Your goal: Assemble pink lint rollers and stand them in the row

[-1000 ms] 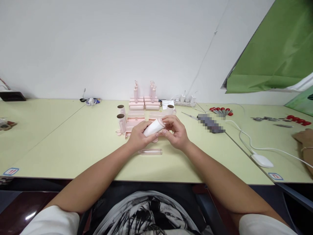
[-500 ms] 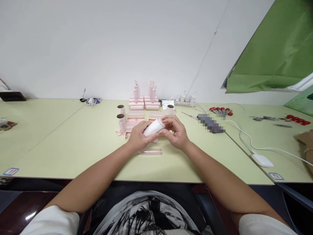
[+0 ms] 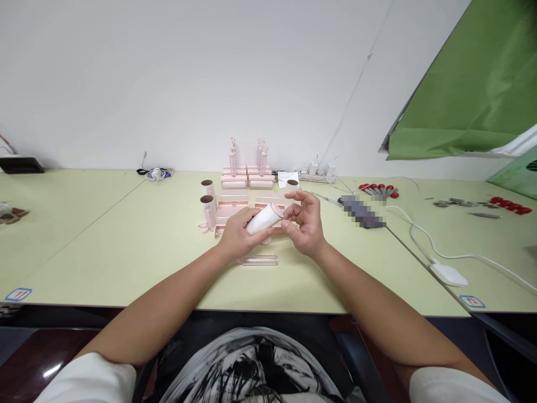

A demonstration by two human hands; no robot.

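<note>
My left hand (image 3: 239, 232) is wrapped around a white lint roller (image 3: 262, 219), a cylinder with a pink round end, tilted up to the right above the table. Close to that pink end is my right hand (image 3: 305, 221), its fingers bent and apart, the index finger raised. Whether a fingertip touches the rim is hard to tell. Beneath and behind my hands lie pink open cases (image 3: 232, 207), partly hidden. A clear pink tube (image 3: 260, 260) lies nearer to me. Left of the cases stand rolls with brown cardboard cores (image 3: 208, 210); another roll (image 3: 292, 183) stands behind my right hand.
Pink cases (image 3: 234, 182) and upright handles (image 3: 262, 159) stand by the wall. A power strip (image 3: 316, 176), a blurred dark object (image 3: 361, 211), red-ended tools (image 3: 380, 189) and a white charger (image 3: 450, 274) with its cable are on the right. A coiled cable (image 3: 156, 174) lies at the left.
My right hand has shifted slightly right, away from the roller's pink end, and its fingers have lifted and spread. My left hand and the lint roller stay in place.
</note>
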